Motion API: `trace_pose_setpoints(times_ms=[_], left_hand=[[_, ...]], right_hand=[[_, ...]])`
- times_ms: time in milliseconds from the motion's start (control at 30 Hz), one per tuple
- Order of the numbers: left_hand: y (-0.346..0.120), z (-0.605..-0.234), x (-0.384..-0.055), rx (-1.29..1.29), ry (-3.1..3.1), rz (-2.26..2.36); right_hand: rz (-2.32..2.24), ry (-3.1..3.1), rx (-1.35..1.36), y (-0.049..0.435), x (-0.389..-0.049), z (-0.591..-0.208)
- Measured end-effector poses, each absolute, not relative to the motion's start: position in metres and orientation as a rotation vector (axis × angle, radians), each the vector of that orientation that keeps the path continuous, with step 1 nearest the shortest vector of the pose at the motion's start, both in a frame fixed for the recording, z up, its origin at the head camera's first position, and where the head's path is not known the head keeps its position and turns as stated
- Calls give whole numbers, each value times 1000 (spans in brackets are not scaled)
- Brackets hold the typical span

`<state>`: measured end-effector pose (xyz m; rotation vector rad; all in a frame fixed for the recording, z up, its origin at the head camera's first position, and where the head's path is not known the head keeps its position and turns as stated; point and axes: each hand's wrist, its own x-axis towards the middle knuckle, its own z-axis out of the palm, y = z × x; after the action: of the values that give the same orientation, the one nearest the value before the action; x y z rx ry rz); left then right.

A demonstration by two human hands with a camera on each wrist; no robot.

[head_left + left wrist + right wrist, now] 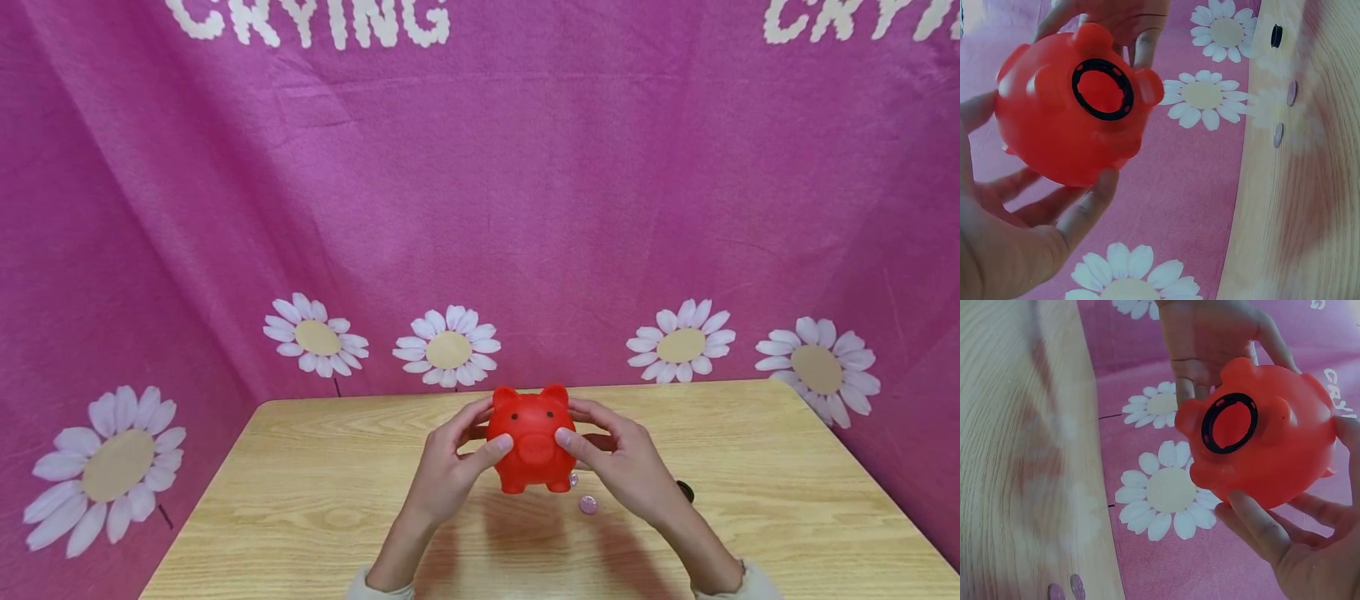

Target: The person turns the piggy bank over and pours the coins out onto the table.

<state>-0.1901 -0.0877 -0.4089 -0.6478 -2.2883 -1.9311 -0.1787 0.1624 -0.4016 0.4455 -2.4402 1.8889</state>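
Observation:
A red piggy bank is held up over the table, its snout toward the head camera. My left hand grips one side, thumb on the front and fingers round behind. On the other side my right hand grips it the same way. Both wrist views show the underside, where a black ring frames an open round hole between the feet. Below lie two pinkish coins, one partly behind the piggy bank in the head view. A small black round cap sits near my right wrist, partly covered by it.
The light wood table stretches out beneath my hands. Behind it and at the sides hangs a pink cloth printed with white daisies and lettering.

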Motion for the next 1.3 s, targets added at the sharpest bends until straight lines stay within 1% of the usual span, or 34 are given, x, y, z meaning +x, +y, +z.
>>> trace_pose_setpoints(times_ms=[167, 367, 600, 967, 1167, 1300], left_hand=[[-85, -409, -191, -497, -2339, -2029], [-84, -409, -192, -429, -2388, -2045], [-85, -410, -193, -438, -2391, -2025], [-86, -410, -191, -461, -2340, -1887], [-85, -408, -189, -469, -2263, -1947], [-84, -407, -189, -561, -2172, -1968]], right_hand=[[1922, -2503, 413, 161, -180, -402], [1931, -2533, 403, 159, -180, -403], [1949, -2554, 417, 160, -180, -400], [1963, -2476, 543, 165, -181, -401], [1909, -2439, 575, 166, -180, -401], [1889, -2349, 637, 166, -180, -401]])
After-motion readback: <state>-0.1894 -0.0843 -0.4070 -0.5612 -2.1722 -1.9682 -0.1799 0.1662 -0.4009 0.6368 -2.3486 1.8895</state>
